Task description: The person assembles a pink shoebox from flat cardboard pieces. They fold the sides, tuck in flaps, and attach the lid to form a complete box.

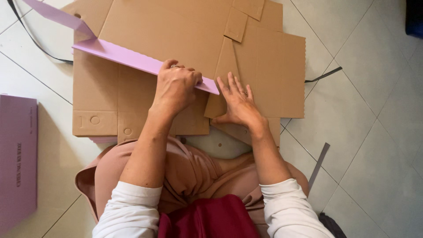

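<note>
A flat die-cut cardboard box blank (176, 31), brown inside and lilac outside, lies on the tiled floor in front of my knees. My left hand (176, 86) grips the raised lilac side flap (128, 55), folding it up from the sheet. My right hand (238, 103) lies flat with fingers spread on a smaller brown flap (227, 66) beside it, pressing it down. Both hands wear a ring.
A lilac folded box (17, 158) lies on the floor at the left edge. A black strap (31, 37) runs under the cardboard's far-left corner, and a grey strip (319, 165) lies by my right knee. A dark object (414, 17) sits at top right.
</note>
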